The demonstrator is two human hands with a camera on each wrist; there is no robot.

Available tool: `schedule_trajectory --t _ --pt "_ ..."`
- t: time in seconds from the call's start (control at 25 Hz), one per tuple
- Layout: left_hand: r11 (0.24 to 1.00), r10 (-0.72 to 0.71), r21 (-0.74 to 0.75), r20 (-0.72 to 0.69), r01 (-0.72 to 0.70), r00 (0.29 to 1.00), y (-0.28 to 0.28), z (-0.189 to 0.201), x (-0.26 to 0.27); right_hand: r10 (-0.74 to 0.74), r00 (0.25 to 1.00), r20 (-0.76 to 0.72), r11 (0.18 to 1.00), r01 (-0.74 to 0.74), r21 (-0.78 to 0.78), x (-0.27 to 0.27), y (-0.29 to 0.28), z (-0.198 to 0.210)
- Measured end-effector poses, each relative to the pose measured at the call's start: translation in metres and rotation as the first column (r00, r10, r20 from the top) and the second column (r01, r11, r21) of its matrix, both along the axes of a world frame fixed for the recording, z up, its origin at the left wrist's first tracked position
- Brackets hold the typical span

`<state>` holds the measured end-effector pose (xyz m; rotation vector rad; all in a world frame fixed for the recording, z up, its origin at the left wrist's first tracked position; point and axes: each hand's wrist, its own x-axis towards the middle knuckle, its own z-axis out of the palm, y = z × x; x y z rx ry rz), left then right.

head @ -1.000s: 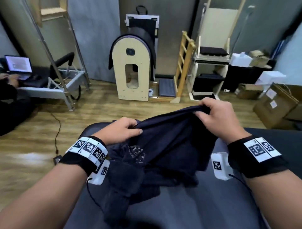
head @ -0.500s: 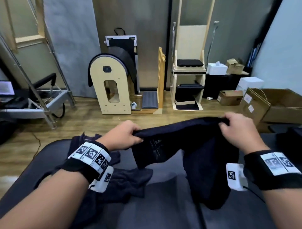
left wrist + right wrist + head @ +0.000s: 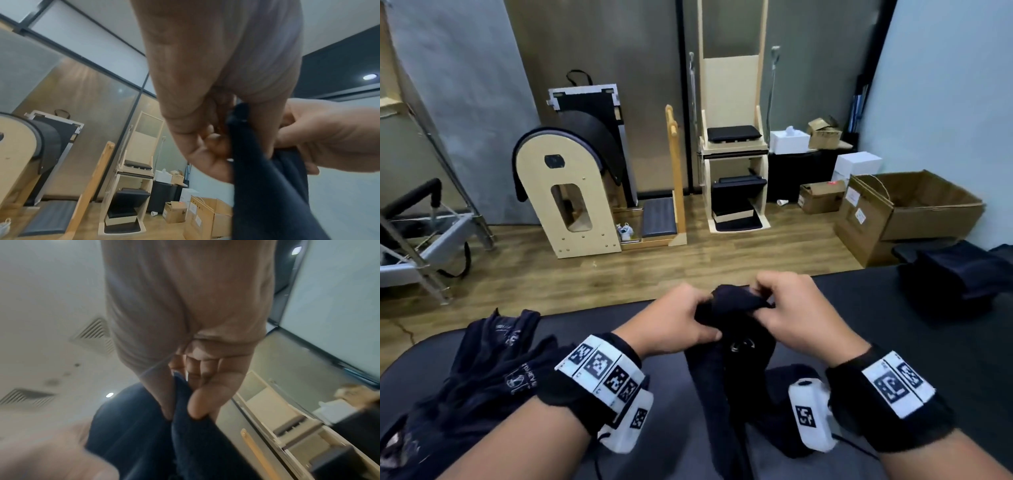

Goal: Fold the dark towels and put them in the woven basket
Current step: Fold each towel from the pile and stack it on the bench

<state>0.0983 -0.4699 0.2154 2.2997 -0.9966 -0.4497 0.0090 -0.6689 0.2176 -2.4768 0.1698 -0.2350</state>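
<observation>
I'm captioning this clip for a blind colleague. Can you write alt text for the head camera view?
Two hands, the left hand and right hand, meet to grip the top of a dark towel hanging over a black padded table. More dark towels lie heaped at left; exercise equipment and cardboard boxes stand behind.

Towel pile left of held towel.
</observation>
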Motion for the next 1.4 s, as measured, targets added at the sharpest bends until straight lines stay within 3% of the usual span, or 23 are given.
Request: schedule_trajectory --t 0.12,0.24,0.36,0.44,0.64,0.76,0.92,1.0,1.04,1.12,1.16,1.24,1.32,1.4 --pt "0.990 -0.047 -0.135 -0.141 0.028 0.989 -0.001 -0.011 0.005 -0.093 0.996 -0.014 0.995 0.093 0.035 -0.013 -0.023 0.004" --pt "0.978 -0.155 -0.139 -0.005 0.153 0.988 -0.021 -0.010 0.002 0.040 0.996 -0.078 0.998 -0.037 0.049 -0.022 -0.016 0.005" --pt "0.958 -0.249 -0.101 0.170 0.268 0.954 -0.039 -0.007 0.000 0.093 0.996 0.002 0.995 -0.093 0.033 -0.021 -0.008 -0.002" --pt "0.964 -0.248 -0.058 0.138 0.258 0.959 -0.036 -0.016 0.009 0.007 1.000 -0.014 0.996 -0.009 -0.093 -0.022 -0.018 -0.005" --pt "0.905 -0.337 0.268 -0.028 0.331 0.941 -0.009 -0.052 0.033 -0.136 0.976 -0.172 0.968 0.094 -0.234 -0.042 -0.075 -0.003" --pt "0.899 -0.253 0.361 -0.034 0.248 0.967 0.002 -0.058 0.053 -0.123 0.940 -0.317 0.968 0.044 -0.245 -0.043 -0.117 0.004" --pt "0.976 -0.037 0.205 -0.153 0.068 0.988 -0.020 -0.039 0.082 -0.129 0.928 -0.350 0.953 0.019 -0.302 -0.011 -0.171 -0.001" --pt "0.988 0.143 0.093 -0.202 -0.126 0.969 -0.044 -0.023 0.105 -0.152 0.932 -0.330 0.984 0.109 -0.143 0.024 -0.193 0.000" --pt "0.971 0.239 0.027 -0.229 -0.239 0.944 -0.055 -0.013 0.118 -0.175 0.929 -0.327 0.979 0.198 0.038 0.045 -0.200 0.003" --pt "0.891 0.422 -0.094 -0.186 -0.444 0.887 -0.083 0.015 0.146 -0.221 0.947 -0.234 0.901 0.290 0.322 0.101 -0.222 0.017" --pt "0.852 0.499 -0.151 -0.055 -0.501 0.865 -0.095 0.038 0.158 -0.255 0.960 -0.119 0.873 0.281 0.399 0.128 -0.230 0.031" --pt "0.807 0.586 -0.277 0.260 -0.522 0.767 -0.112 0.096 0.171 -0.333 0.924 0.189 0.895 0.246 0.373 0.173 -0.243 0.076" --pt "0.764 0.631 -0.464 0.392 -0.449 0.669 -0.113 0.157 0.173 -0.347 0.820 0.456 0.932 0.247 0.264 0.190 -0.246 0.132" --pt "0.746 0.643 -0.572 0.484 -0.342 0.594 -0.105 0.206 0.169 -0.332 0.709 0.622 0.943 0.242 0.228 0.185 -0.245 0.182"
